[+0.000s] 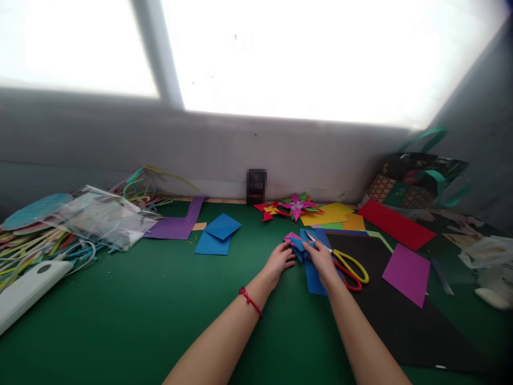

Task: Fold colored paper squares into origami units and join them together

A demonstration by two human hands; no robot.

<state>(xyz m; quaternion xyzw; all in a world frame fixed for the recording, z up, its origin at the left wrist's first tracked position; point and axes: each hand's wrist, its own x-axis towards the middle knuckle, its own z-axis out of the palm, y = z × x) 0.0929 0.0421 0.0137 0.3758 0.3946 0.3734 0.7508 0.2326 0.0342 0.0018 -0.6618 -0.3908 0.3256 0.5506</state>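
Note:
Between my hands is a small folded paper piece [298,246], blue with a pink part on its left side. My left hand [279,262], with a red string bracelet on its wrist, pinches the pink side; its other fingers curl below. At the blue side, my right hand [319,260] grips with thumb and fingers. Blue paper sheets [314,279] lie under the right hand. Scissors [349,267] with one yellow and one red handle rest just right of that hand, their blades partly behind it.
Folded paper flowers [295,206] lie near the wall, beside yellow paper [326,215]. A black sheet [385,299] spreads to the right, under a magenta square [407,274]. Blue squares [219,235] and purple paper [176,226] lie left. A white power strip [34,291] sits far left.

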